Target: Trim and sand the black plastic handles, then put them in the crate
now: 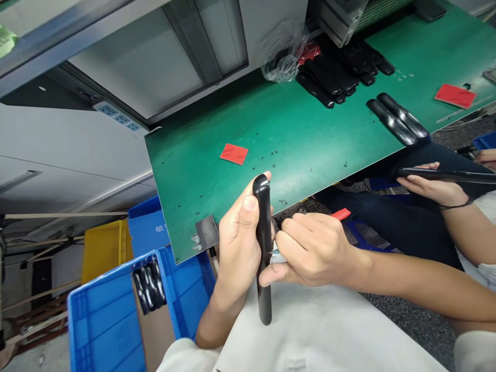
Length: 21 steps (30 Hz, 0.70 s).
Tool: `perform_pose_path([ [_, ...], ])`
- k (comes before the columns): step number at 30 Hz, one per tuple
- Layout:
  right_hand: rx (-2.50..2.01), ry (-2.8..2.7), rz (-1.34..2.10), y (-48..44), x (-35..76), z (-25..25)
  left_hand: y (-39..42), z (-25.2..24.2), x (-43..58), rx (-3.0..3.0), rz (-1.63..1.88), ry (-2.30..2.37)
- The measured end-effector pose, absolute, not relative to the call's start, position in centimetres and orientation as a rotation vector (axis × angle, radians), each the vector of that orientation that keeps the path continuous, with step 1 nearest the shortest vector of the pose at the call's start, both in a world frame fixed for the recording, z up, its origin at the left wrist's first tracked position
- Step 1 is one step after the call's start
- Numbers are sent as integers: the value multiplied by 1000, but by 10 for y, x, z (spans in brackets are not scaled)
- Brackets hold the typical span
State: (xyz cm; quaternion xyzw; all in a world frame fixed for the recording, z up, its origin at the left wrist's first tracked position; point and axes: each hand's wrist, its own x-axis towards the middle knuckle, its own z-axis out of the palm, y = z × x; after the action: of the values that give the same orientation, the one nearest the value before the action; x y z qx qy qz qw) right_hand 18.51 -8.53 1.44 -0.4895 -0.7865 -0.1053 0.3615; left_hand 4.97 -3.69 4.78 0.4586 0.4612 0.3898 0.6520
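Green table (pixel 310 139): beyond both hands; its near edge runs behind them, and its left corner lies close to the left hand. Ahead and to the right, a broad green stretch sprinkled with dark crumbs gives room for moving.
Co-worker (pixel 399 212): on the right hand's side, limiting room there; one of their hands holds a long black part.
Blue bin (pixel 104 315): left of the left hand, its rim near that forearm; several black parts (pixel 149 287) are inside.
Black pile (pixel 333 72): far beyond the right hand, beside a clear plastic bag (pixel 284 51).
Right hand (pixel 310 248): fingers curled in narrowly, thumb stretched against the black piece; whether the fingers grip anything cannot be told.
Left hand (pixel 240 232): partly closed, holding the black piece between its thumb and the fingers behind.
Black piece (pixel 263 222): upright in view between the hands, rounded top near the left fingertips, lower end over the pale clothing.
Grey plate (pixel 207 232): just left of the left hand, at the table's edge.
Red card (pixel 234 154): on the table, beyond the left hand.
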Motion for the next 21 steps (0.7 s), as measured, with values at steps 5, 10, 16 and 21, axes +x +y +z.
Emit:
perform_pose_path([
  [5, -1252, -2057, -262, -87, 182, 12, -34, 50, 54, 939, 897, 1062],
  [10, -1252, -2072, -226, -90, 181, 5, -31, 50, 56, 891, 910, 1072],
  [16, -1227, -2103, -203, -92, 180, 0, -30, 49, 58, 867, 921, 1094],
  [21, -1178, -2089, -188, -92, 177, 0, -29, 48, 58, 859, 916, 1096],
])
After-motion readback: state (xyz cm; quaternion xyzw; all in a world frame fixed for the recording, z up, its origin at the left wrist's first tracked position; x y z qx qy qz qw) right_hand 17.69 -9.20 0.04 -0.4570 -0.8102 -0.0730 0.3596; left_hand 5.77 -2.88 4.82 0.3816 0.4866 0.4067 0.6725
